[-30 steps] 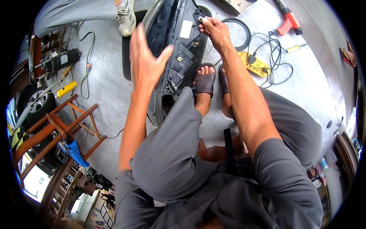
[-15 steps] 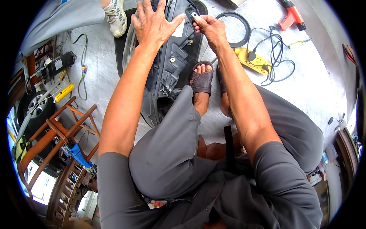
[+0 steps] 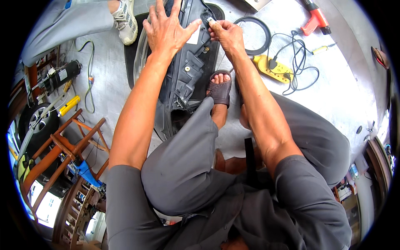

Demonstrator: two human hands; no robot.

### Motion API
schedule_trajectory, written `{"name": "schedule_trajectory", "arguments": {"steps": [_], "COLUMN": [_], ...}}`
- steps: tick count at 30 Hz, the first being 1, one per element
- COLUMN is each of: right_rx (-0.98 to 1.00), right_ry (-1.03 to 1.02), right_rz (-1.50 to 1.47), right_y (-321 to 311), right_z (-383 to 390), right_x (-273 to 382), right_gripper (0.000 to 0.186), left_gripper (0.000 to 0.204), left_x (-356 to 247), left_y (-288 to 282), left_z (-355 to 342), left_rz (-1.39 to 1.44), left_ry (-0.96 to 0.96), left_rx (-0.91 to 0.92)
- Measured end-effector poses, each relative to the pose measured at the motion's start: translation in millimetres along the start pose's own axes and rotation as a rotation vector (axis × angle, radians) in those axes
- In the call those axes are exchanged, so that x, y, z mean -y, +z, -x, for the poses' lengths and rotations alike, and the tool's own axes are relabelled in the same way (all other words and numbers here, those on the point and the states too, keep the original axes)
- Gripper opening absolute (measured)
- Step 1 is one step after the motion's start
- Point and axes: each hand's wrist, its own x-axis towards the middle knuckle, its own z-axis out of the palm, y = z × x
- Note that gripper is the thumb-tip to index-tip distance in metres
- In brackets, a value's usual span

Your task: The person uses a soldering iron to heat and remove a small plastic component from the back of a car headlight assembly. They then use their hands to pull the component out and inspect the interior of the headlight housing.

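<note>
A black car headlight assembly (image 3: 183, 77) lies on the floor in front of me, its clear lens edge toward the left. My left hand (image 3: 167, 33) rests on its upper part, fingers spread and holding nothing. Thumb and fingers of my right hand (image 3: 228, 36) pinch a small pale metal tab (image 3: 210, 20) at the housing's right edge. Whether the tab is fixed to the housing or loose, I cannot tell. Between my hands, a white label (image 3: 194, 37) sticks to the housing.
A black ring (image 3: 267, 31), a yellow power strip (image 3: 273, 68) with tangled cord and a red heat gun (image 3: 316, 21) lie to the right. Another person's shoe (image 3: 125, 21) stands beside the headlight at left. A brown wooden frame (image 3: 62, 143) and a wheel (image 3: 39, 121) are further left.
My right hand has shifted slightly left and down, bringing the small tab against the headlight's edge. My left hand stays spread on the housing.
</note>
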Motion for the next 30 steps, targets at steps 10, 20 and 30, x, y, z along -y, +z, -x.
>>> {"name": "schedule_trajectory", "arguments": {"steps": [10,20,30], "right_rx": [0.158,0.025,0.077], "right_ry": [-0.131,-0.254,-0.179], "right_rz": [0.302,0.465,0.458], "right_y": [-8,1,-5], "right_z": [-21,-23,-23], "right_x": [18,5,10], "right_gripper": [0.031,0.036,0.030], "left_gripper": [0.096,0.092,0.093], "left_x": [-1,8,6], "left_y": [-2,12,17], "left_z": [4,2,4], "left_rz": [0.009,-0.026,0.011], "left_ry": [0.029,0.097,0.104], "left_rx": [-0.066,-0.166,-0.184]}}
